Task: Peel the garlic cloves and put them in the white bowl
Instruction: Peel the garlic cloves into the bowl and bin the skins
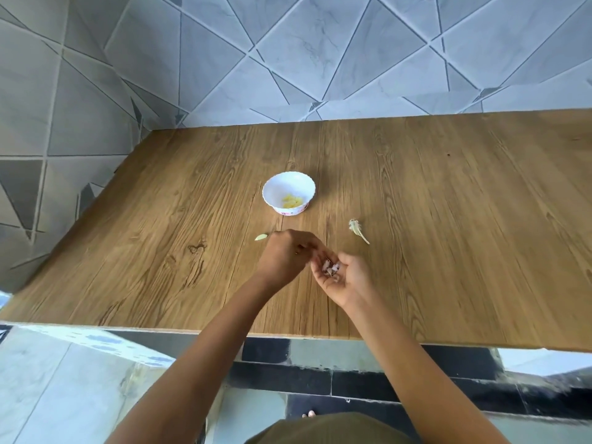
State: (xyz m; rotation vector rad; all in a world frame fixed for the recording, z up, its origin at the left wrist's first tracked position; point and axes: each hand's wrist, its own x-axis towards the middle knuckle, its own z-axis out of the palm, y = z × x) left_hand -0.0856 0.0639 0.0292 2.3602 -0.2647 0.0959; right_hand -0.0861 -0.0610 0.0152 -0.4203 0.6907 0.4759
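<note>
Head view, only one we have. Both bare forearms reach in from 6 o'clock over the wooden table, hands meeting near its front middle. We see the left hand back-up, knuckles toward 12, fingers curled loosely with tips pointing to 3 o'clock into the other palm; blurred, so we cannot tell whether they pinch anything. Right hand is palm-up, fingers cupped and relaxed, cradling a small heap of papery garlic skins, whitish-pink, lying in the palm hollow right at the left fingertips.

One pale garlic clove lies on the table at 10 o'clock from the left hand, just beside the knuckles, not touching as far as we can tell. A dried garlic stem with a wispy root end lies at 1 o'clock from the right hand, near but apart.

White bowl, scalloped rim, patterned foot, stands upright at 12 o'clock from the hands, apart from both. Inside it, yellowish peeled cloves sit bunched at the bottom; count not readable.

Grey tiled wall with diagonal lines runs behind the table at 12 and along 9.
</note>
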